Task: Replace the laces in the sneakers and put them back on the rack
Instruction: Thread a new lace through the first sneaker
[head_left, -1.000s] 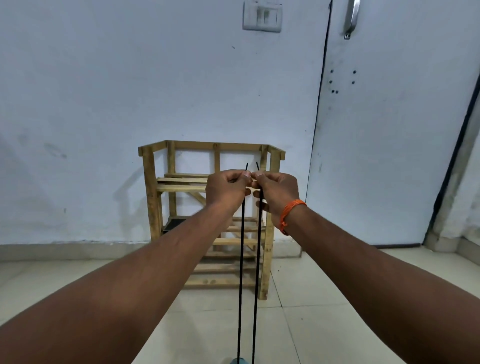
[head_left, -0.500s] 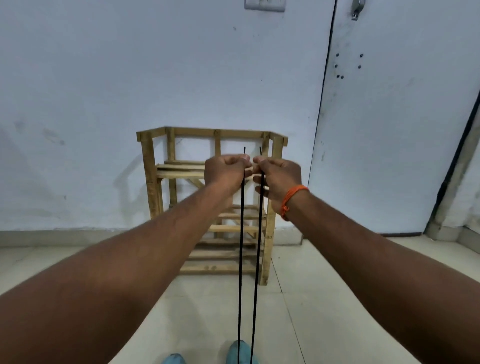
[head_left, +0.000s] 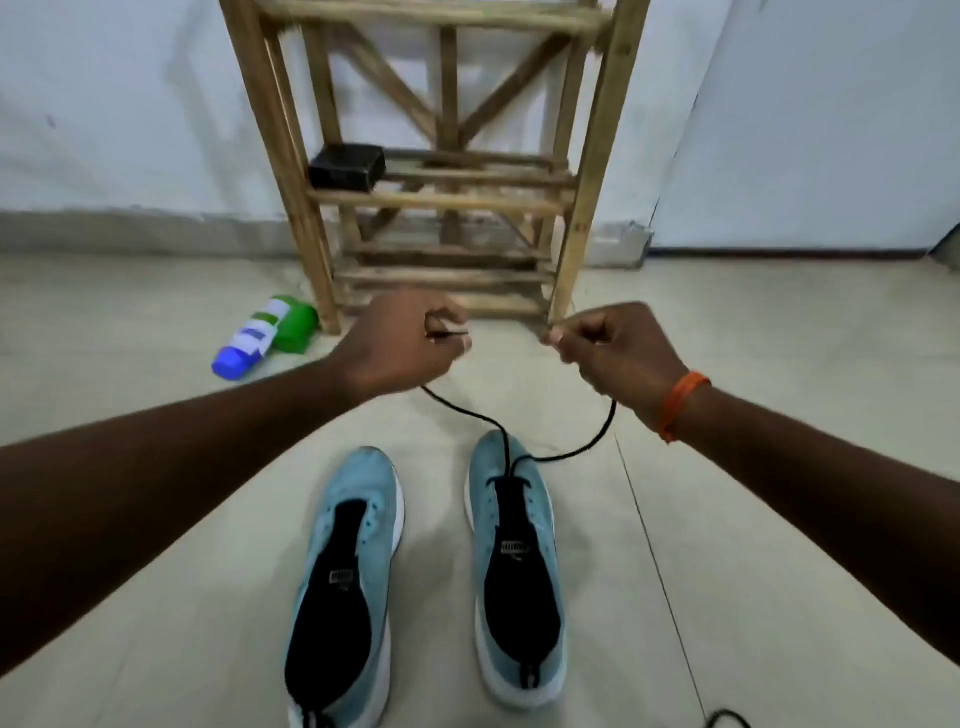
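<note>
black lace (head_left: 571, 454) threaded through the front eyelets of the right sneaker (head_left: 540, 514) on the floor, its slack ends pinched one in the left hand (head_left: 400, 348), one in the right hand (head_left: 618, 353), apart, beyond the toe, near the rack (head_left: 587, 182).

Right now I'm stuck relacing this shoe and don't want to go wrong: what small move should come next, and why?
Probably cross the end in the left hand over and feed it into the next eyelet up. The black lace runs only through the lowest holes of the right sneaker, with its other end pinched in the right hand.
</note>
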